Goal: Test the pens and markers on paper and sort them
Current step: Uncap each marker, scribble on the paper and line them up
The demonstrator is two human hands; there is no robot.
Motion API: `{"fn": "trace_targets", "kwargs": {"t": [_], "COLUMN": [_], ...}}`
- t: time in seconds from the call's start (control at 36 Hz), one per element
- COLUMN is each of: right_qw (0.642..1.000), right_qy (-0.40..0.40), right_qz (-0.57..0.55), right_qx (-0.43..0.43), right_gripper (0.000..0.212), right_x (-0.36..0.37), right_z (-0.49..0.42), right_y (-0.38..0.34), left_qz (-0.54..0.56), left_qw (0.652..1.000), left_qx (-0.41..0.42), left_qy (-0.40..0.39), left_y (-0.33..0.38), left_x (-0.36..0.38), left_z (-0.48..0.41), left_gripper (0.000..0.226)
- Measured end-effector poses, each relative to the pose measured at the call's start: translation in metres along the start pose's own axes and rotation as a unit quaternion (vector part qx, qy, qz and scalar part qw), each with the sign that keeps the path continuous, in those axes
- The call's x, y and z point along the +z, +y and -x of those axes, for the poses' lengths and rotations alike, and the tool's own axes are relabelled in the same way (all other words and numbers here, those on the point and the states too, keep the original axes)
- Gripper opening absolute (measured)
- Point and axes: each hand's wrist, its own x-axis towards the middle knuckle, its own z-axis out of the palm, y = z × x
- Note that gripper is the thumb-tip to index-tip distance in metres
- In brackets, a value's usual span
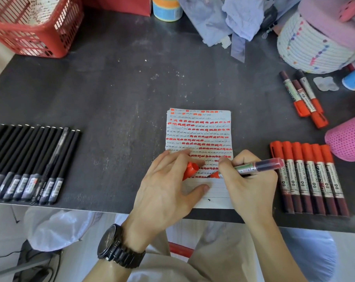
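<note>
A lined paper [199, 131] covered with rows of red marks and black scribbles lies at the table's front edge. My right hand [247, 186] grips an uncapped red marker [253, 166], its tip touching the paper's lower part. My left hand [168, 184] rests on the paper and holds the red cap [189, 169] between its fingers. Several red markers [308, 178] lie in a row to the right. Three more red markers [302, 96] lie farther back on the right. Several black pens [32, 161] lie in a row on the left.
A red plastic basket [34, 31] stands at the back left. A white woven basket [314, 45] sits at the back right, with blue cloth [229, 19] and a tape roll [167, 9] behind. A pink dotted object [347, 139] lies at the right edge.
</note>
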Motion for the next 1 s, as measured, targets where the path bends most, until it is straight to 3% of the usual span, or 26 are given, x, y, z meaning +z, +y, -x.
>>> {"fn": "trace_targets", "kwargs": {"t": [0.42,0.61,0.75,0.86,1.0], "right_qw": [1.000,0.997,0.994,0.977,0.954], "right_qy": [0.007,0.027,0.026,0.006,-0.048], "right_qz": [0.000,-0.075,-0.103,-0.203,-0.287], "right_qx": [0.004,0.023,0.020,0.062,0.079], "right_gripper": [0.029,0.034,0.036,0.037,0.023], "right_x": [0.000,-0.006,-0.008,-0.011,-0.022], "right_z": [0.000,-0.001,0.000,0.002,0.003], "right_y": [-0.001,-0.004,-0.009,-0.012,-0.011], "left_qz": [0.002,0.005,0.054,0.143,0.236], "left_qw": [1.000,1.000,0.998,0.988,0.968], "left_qx": [-0.007,-0.013,-0.037,-0.059,-0.088], "left_qy": [-0.009,0.002,-0.011,-0.028,-0.009], "left_y": [0.000,-0.003,-0.002,-0.002,-0.003], "left_x": [-0.001,0.002,-0.003,-0.009,-0.016], "left_z": [-0.001,0.001,0.003,0.004,0.010], "left_gripper": [0.050,0.047,0.044,0.034,0.040]}}
